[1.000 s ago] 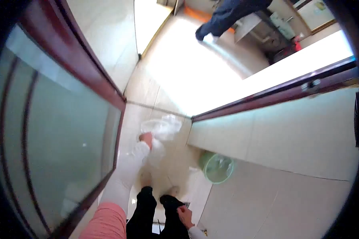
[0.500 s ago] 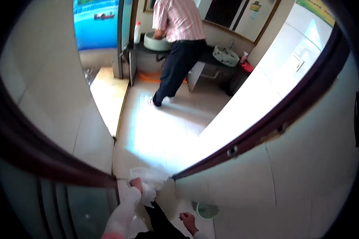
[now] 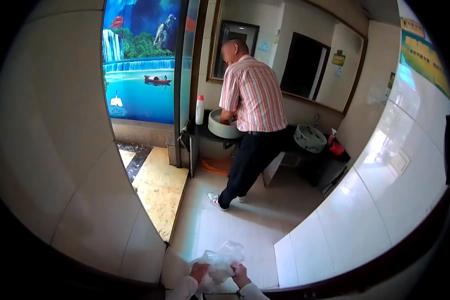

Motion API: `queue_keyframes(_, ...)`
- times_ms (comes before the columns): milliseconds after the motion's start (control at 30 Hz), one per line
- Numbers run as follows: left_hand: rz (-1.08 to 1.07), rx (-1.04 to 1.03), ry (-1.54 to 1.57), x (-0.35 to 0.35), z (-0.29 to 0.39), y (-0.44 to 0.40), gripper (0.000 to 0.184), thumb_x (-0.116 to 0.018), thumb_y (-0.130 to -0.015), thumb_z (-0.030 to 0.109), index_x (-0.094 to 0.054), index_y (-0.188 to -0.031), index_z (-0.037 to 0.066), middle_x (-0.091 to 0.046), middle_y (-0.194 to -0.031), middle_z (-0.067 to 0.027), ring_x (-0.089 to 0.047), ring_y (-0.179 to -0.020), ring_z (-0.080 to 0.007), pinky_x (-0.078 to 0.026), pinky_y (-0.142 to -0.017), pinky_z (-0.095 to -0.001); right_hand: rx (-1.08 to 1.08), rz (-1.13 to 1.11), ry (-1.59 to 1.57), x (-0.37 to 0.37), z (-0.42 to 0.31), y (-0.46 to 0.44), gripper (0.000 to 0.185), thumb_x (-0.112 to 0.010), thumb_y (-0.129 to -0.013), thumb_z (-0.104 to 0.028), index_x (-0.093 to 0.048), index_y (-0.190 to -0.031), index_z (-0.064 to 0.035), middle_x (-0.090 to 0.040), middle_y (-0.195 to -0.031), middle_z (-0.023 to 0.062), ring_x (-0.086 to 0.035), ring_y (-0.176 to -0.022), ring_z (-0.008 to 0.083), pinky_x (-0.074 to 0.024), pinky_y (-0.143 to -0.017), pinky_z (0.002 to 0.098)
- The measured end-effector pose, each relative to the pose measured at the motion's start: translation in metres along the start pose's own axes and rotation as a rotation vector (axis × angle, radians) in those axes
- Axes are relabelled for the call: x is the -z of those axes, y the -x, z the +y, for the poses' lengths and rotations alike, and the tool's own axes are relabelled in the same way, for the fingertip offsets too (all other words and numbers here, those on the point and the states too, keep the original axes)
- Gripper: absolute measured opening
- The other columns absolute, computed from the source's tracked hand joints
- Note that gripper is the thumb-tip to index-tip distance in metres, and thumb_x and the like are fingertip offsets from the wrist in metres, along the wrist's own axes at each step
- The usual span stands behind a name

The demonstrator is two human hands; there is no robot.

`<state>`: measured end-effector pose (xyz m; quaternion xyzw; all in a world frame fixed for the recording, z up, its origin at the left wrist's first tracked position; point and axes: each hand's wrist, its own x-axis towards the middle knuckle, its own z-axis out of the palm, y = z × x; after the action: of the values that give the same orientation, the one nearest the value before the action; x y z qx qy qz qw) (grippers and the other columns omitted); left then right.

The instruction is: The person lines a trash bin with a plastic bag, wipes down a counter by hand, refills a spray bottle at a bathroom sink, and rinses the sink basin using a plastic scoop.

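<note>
Left hand (image 3: 200, 271): closed around the left side of the plastic bag, at the near edge of the view.
Right hand (image 3: 240, 274): fingers gripping the right side of the same bag, level with the left hand and a little apart from it.
Plastic bag (image 3: 229, 254): clear and crumpled, held up between both hands, its top puffed out above them; the floor (image 3: 210, 230) shows beyond it.
Person (image 3: 259, 100): in a striped shirt and dark trousers, standing farther off, leaning over the left basin (image 3: 225, 131) with a hand inside it; cannot tell whether that hand holds anything.
White bottle (image 3: 200, 111): upright, with a red cap, just left of that basin.
Right basin (image 3: 310, 139): patterned, on the counter to the right of the person.
Spray bottle (image 3: 331, 137): just right of the right basin, beside a red thing (image 3: 337, 149).
Mirror (image 3: 305, 62): on the far wall, framed, above the basins.
Mural (image 3: 140, 95): far left, a waterfall and a boat on blue water.
</note>
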<state>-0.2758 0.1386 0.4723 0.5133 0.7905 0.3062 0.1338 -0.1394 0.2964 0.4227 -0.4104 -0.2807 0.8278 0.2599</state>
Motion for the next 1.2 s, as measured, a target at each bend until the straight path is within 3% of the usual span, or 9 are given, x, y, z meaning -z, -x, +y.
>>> queue_keyframes(133,-0.117,0.662,0.888,0.045,0.026,-0.056,0.030,-0.045,-0.077,0.010,-0.052,-0.106,0.010,-0.055,-0.101,-0.0128,-0.049,-0.098,-0.0288,-0.035,-0.088,-0.0358,0.061,-0.025,0.320,-0.084,-0.036,0.006,0.015,-0.058,-0.077,-0.017,-0.056,-0.082,-0.0025,-0.056,-0.074,0.0043,-0.054,-0.067,0.0137,-0.0455,-0.063,0.0275)
queue_keyframes(233,-0.185,0.088,0.074,0.023,-0.012,-0.072,0.035,-0.044,-0.078,0.007,-0.046,-0.113,0.009,-0.055,-0.098,-0.0113,-0.048,-0.096,-0.0255,-0.036,-0.086,-0.0359,0.266,-0.441,0.542,-0.095,-0.043,-0.014,0.051,-0.051,-0.076,-0.050,-0.057,-0.091,-0.0013,-0.056,-0.076,0.0027,-0.053,-0.068,0.0120,-0.0453,-0.057,0.0256)
queue_keyframes(267,-0.132,0.294,0.566,0.022,-0.022,-0.088,0.040,-0.050,-0.077,0.019,-0.043,-0.114,0.005,-0.056,-0.092,-0.0201,-0.055,-0.087,-0.0297,-0.044,-0.074,-0.0398,0.466,-0.439,0.736,-0.092,-0.030,-0.046,0.057,-0.045,-0.075,-0.054,-0.057,-0.089,-0.0006,-0.057,-0.077,0.0041,-0.053,-0.069,0.0132,-0.0451,-0.059,0.0284)
queue_keyframes(333,0.191,0.215,0.608,-0.030,-0.070,-0.121,0.046,-0.047,-0.079,0.043,-0.055,-0.096,0.002,-0.057,-0.081,-0.0132,-0.055,-0.067,-0.0282,-0.045,-0.062,-0.0392,0.533,-0.207,1.122,-0.109,-0.036,-0.071,0.044,-0.045,-0.075,-0.043,-0.059,-0.082,-0.0012,-0.059,-0.078,0.0122,-0.056,-0.069,0.0212,-0.0439,-0.064,0.0334)
queue_keyframes(400,-0.265,0.891,1.391,0.065,-0.019,-0.154,0.059,-0.043,-0.076,0.058,-0.058,-0.090,0.003,-0.058,-0.081,-0.0100,-0.058,-0.070,-0.0229,-0.046,-0.062,-0.0366,0.480,-0.205,1.312,-0.164,-0.078,-0.056,0.021,-0.050,-0.074,-0.019,-0.058,-0.081,-0.0004,-0.056,-0.084,0.0177,-0.053,-0.083,0.0323,-0.0413,-0.074,0.0372)
queue_keyframes(633,-0.308,1.038,1.628,0.069,-0.057,-0.227,0.029,-0.054,-0.077,0.030,-0.058,-0.095,0.008,-0.061,-0.085,-0.0079,-0.058,-0.074,-0.0222,-0.047,-0.068,-0.0338,0.632,-0.437,1.554,-0.209,-0.078,-0.112,0.024,-0.048,-0.072,-0.009,-0.054,-0.093,0.0011,-0.053,-0.088,0.0217,-0.051,-0.087,0.0364,-0.0412,-0.077,0.0407)
queue_keyframes(900,-0.096,0.862,0.275,0.062,-0.142,-0.298,0.021,-0.052,-0.076,0.021,-0.058,-0.092,0.007,-0.061,-0.080,-0.0097,-0.059,-0.071,-0.0216,-0.048,-0.063,-0.0321,0.635,-0.862,1.682,-0.287,-0.145,-0.164,0.018,-0.047,-0.073,-0.007,-0.055,-0.088,-0.0032,-0.056,-0.087,0.0150,-0.051,-0.086,0.0318,-0.0401,-0.073,0.0433)
queue_keyframes(1100,0.491,1.190,0.725,0.057,-0.255,-0.340,0.023,-0.051,-0.074,0.028,-0.060,-0.075,0.007,-0.058,-0.067,-0.0097,-0.058,-0.065,-0.0206,-0.046,-0.055,-0.0321,0.464,-0.721,1.539,-0.279,-0.184,-0.222,0.036,-0.045,-0.074,-0.003,-0.050,-0.109,-0.0012,-0.052,-0.102,0.0168,-0.050,-0.091,0.0322,-0.0398,-0.081,0.0391)
queue_keyframes(1200,0.318,1.118,0.222,0.016,-0.406,-0.366,0.014,-0.056,-0.070,0.024,-0.060,-0.068,0.011,-0.057,-0.065,-0.0067,-0.056,-0.061,-0.0184,-0.045,-0.052,-0.0303,0.401,-0.601,1.716,-0.245,-0.195,-0.256,0.033,-0.047,-0.075,-0.007,-0.051,-0.107,-0.0001,-0.054,-0.101,0.0177,-0.052,-0.090,0.0305,-0.0415,-0.079,0.0356)
